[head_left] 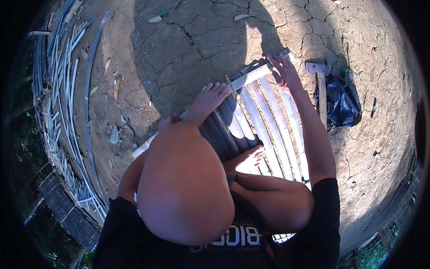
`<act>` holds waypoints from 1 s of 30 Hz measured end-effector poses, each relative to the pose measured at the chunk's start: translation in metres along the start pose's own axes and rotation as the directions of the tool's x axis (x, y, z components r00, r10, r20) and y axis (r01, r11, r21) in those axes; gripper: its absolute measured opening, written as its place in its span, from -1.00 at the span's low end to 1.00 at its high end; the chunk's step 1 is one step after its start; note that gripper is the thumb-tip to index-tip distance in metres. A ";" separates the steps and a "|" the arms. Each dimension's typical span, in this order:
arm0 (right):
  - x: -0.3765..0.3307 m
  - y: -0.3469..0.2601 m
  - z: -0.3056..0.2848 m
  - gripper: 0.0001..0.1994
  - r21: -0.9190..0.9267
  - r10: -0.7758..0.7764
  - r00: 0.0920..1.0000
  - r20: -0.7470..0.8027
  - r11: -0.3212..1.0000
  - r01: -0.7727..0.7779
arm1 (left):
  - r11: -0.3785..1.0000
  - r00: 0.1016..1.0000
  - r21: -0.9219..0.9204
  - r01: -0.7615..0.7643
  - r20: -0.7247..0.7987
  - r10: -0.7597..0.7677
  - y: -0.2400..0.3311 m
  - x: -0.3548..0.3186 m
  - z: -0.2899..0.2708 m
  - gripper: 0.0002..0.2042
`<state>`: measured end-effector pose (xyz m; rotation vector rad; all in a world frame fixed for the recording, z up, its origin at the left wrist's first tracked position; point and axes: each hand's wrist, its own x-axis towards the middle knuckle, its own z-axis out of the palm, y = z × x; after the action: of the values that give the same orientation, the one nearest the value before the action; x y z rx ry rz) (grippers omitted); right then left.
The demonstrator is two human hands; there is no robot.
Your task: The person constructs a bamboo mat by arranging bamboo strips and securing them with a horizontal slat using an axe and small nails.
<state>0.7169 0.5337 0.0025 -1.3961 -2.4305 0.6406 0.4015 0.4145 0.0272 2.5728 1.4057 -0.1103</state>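
Note:
A panel of bamboo slats (265,105) lies on the ground under me, with gaps between the slats. Across its far end runs a pale flat bamboo strip (249,79). My right hand (281,71) is at the strip's right end, fingers and thumb bent around it. My left foot (207,102) presses on the strip's middle, and my right foot (251,159) rests on the slats. Behind my raised left knee, my left hand (166,122) is mostly hidden near the strip's left part; its grip is not visible.
Right of the panel lie a hammer (321,89) with a wooden handle and a black plastic bag (342,103). Long split bamboo strips (67,107) are heaped along the left, with one long dark strip (92,67) beside them. The dirt ground (179,54) is cracked.

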 end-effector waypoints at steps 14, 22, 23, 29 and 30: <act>0.000 -0.011 -0.017 -0.64 0.344 0.321 0.941 -0.106 0.900 -0.268 | 0.872 0.737 -0.237 0.429 0.649 -0.187 -0.098 -0.105 -0.064 -0.57; -0.080 0.037 -0.050 -0.74 0.215 0.681 0.650 -0.338 0.728 -0.651 | 0.661 0.977 -0.719 0.213 0.150 -0.151 -0.055 0.142 -0.050 -0.67; -0.079 0.025 -0.045 -0.74 0.215 0.686 0.665 -0.294 0.726 -0.654 | 0.647 0.987 -0.746 0.158 0.109 -0.116 -0.049 0.166 -0.041 -0.65; -0.104 -0.049 0.001 -0.59 0.007 0.726 0.686 0.042 0.686 -0.727 | 0.752 0.953 -0.586 -0.302 -0.173 0.248 -0.022 0.229 0.000 -0.59; -0.100 -0.060 0.009 -0.55 -0.114 0.715 0.696 -0.068 0.687 -0.717 | 0.762 0.953 -0.575 -0.299 -0.134 0.273 -0.025 0.231 -0.004 -0.59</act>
<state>0.7186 0.4184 0.0241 -2.4305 -1.8562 0.6081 0.5062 0.6184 -0.0108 2.2133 0.8441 0.3780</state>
